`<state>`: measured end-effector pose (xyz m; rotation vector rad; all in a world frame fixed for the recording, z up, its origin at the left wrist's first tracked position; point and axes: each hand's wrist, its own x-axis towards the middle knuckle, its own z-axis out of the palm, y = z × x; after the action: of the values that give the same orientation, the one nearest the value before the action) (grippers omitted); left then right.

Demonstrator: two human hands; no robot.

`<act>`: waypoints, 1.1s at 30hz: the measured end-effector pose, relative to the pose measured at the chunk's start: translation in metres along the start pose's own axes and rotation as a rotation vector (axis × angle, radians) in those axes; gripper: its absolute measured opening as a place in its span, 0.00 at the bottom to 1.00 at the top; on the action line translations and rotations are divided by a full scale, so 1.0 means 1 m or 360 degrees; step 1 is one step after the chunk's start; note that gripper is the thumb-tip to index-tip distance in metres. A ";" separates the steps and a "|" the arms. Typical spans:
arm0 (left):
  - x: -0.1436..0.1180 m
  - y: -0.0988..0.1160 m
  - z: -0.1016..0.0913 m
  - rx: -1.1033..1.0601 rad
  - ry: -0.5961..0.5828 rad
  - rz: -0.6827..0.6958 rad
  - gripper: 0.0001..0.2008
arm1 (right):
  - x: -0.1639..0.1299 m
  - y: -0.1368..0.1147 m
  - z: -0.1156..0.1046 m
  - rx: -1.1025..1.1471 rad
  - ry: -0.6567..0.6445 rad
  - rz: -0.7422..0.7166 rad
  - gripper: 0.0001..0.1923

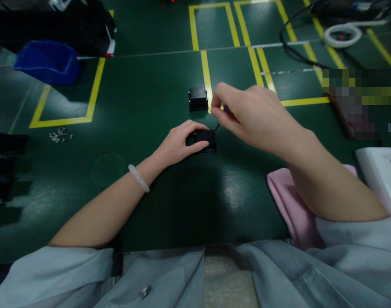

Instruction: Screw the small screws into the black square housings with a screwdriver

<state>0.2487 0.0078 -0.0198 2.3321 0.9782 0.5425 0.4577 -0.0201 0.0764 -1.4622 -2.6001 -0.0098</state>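
My left hand rests on the green table and grips a small black box by its sides. My right hand hovers just above and to the right of that box, fingers pinched on a thin dark tool or wire whose tip reaches down to the box's upper right corner. A second black box stands alone a little farther back, next to a yellow tape line.
A blue bin sits at the back left. Several small screws lie at the left. Black parts line the left edge. A pink cloth and a white device lie at right; cables and a white ring are at back right.
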 end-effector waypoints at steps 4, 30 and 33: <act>0.000 0.000 0.000 -0.0005 -0.0003 -0.0005 0.20 | 0.000 -0.001 -0.001 0.0112 -0.0015 0.0032 0.18; 0.000 0.001 0.000 0.0006 -0.0002 -0.0018 0.20 | 0.002 -0.003 -0.001 0.0088 -0.0039 0.0052 0.17; 0.000 0.000 0.001 0.0001 0.0007 -0.0004 0.20 | 0.001 -0.002 0.001 0.0050 -0.0025 0.0030 0.18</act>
<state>0.2489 0.0079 -0.0205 2.3308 0.9835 0.5465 0.4555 -0.0197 0.0760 -1.4820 -2.5863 0.0446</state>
